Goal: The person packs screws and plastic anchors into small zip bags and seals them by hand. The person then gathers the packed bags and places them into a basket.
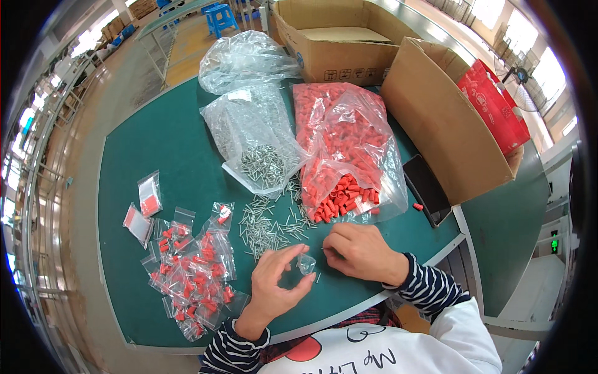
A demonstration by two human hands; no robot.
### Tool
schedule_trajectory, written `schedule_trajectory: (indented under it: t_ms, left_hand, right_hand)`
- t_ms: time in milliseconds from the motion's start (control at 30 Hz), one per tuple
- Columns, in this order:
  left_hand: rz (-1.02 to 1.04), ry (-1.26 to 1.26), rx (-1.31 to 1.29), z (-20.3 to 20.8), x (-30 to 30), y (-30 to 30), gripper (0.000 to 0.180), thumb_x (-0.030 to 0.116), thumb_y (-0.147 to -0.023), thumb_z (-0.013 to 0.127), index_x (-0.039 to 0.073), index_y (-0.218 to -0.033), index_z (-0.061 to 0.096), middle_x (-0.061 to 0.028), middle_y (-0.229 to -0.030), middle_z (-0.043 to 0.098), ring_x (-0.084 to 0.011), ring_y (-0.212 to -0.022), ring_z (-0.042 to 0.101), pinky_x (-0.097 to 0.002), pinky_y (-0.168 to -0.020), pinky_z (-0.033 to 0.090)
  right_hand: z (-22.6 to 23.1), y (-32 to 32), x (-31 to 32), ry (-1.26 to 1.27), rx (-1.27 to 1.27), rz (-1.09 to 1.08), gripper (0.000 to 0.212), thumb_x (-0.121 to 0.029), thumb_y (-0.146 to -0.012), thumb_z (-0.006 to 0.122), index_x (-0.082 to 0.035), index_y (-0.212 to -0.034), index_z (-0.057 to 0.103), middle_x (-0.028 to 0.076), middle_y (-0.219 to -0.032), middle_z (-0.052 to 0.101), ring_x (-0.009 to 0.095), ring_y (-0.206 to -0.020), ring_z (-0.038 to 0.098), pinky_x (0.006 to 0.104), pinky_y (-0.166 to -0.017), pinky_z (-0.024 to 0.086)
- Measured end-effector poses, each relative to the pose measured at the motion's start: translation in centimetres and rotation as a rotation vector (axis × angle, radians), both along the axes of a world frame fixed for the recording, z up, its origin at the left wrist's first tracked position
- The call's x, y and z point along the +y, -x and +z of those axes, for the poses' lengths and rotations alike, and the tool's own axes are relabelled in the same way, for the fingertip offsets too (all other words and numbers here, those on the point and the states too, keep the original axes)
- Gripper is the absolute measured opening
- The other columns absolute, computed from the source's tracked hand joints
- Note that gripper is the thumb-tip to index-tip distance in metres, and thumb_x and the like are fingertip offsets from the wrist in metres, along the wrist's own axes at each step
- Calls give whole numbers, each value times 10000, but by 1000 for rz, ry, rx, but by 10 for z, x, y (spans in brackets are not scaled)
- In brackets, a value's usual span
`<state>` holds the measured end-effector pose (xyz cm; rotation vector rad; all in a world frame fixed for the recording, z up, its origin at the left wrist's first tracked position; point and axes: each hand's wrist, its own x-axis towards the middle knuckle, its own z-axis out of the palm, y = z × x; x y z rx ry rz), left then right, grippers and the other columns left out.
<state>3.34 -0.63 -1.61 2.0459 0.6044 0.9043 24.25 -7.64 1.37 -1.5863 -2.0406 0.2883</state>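
A small clear bag point(306, 264) sits in the left hand point(275, 282)

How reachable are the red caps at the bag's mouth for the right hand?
Likely yes: the right hand sits just below the red caps, nothing visible between them, and the bag looks open there.

Ambient illumination is bright and diffuse; the windows point(522, 31) at upper right are overexposed to white, and the green tabletop point(168, 137) is evenly lit, with weak, soft-edged shadows. Specular glare appears on the crumpled clear plastic bag point(246, 62) and on the bag of red caps point(349, 121). Fisheye distortion curves the metal racks point(47, 118) at left, black vignetting surrounds the circular view, and distant background detail is softer than the sharp central area.
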Motion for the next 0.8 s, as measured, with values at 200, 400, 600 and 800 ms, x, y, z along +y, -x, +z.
schedule_trajectory:
  t_ms: [200,400,600,800]
  left_hand:
    - [1,52,57,4,-4,1,591,63,-669,820,52,-1225,621,-64,-1124,706,-191,-787,586,-282,-644,485]
    - [32,39,38,0,-2,0,579,58,-666,815,61,-1214,628,-40,-1119,703,-145,-733,514,-252,-581,405]
    - [16,10,18,-1,-1,-1,587,47,-665,811,71,-1221,625,-18,-1117,698,-102,-709,450,-217,-515,324]
    - [21,24,24,0,-2,-2,589,49,-672,813,70,-1229,622,-15,-1122,694,-95,-720,446,-206,-510,314]
  right_hand:
    - [19,19,-10,-17,517,31,180,-74,-796,748,-40,-951,662,91,-909,635,240,-743,644,335,-633,525]
    - [8,-1,-25,-76,262,-173,220,-92,-803,746,-55,-1004,663,93,-956,635,274,-815,653,358,-673,533]
    - [-13,-11,-36,38,-20,-242,283,-64,-793,745,-53,-1060,650,104,-958,603,297,-810,630,378,-682,524]
    - [-15,-11,-26,31,27,-282,247,-80,-836,686,-45,-1071,619,101,-957,580,287,-880,618,386,-736,521]
